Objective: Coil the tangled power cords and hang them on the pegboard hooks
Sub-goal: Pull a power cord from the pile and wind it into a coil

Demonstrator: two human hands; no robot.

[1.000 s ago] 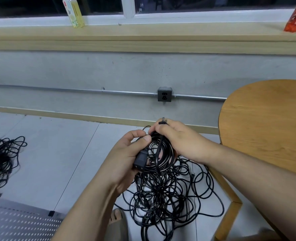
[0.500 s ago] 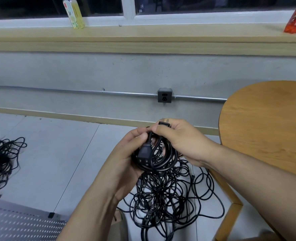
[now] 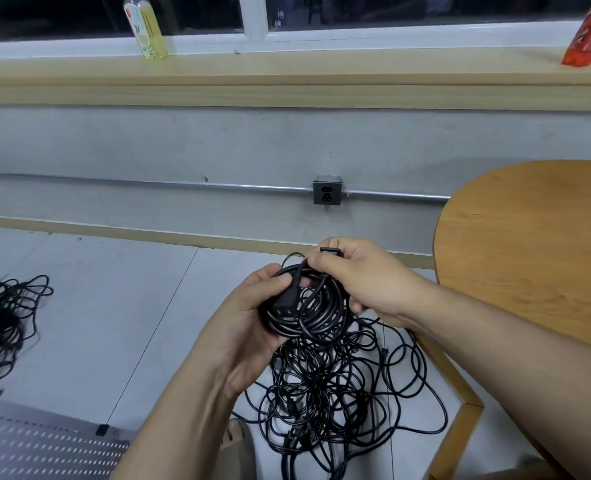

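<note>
A coiled black power cord (image 3: 316, 315) sits between both hands above the floor. My left hand (image 3: 249, 318) grips the coil from the left, its thumb pressing the black plug end (image 3: 284, 304). My right hand (image 3: 365, 278) holds the top right of the coil and pinches a short black strap or cord end (image 3: 330, 250) that sticks up. Below the hands a tangled pile of black cords (image 3: 335, 396) lies on the grey floor tiles. A white perforated pegboard (image 3: 41, 448) shows at the bottom left corner.
A second tangle of black cords (image 3: 1, 323) lies at the left edge. A round wooden table (image 3: 536, 247) stands to the right, its leg beside the pile. A wall socket (image 3: 327, 190) is on the wall ahead. A bottle (image 3: 145, 27) and an orange packet (image 3: 590, 32) rest on the windowsill.
The coil has turned slightly in my hands and the plug now lies under my left thumb. My right hand has shifted up, pinching the strap end above the coil.
</note>
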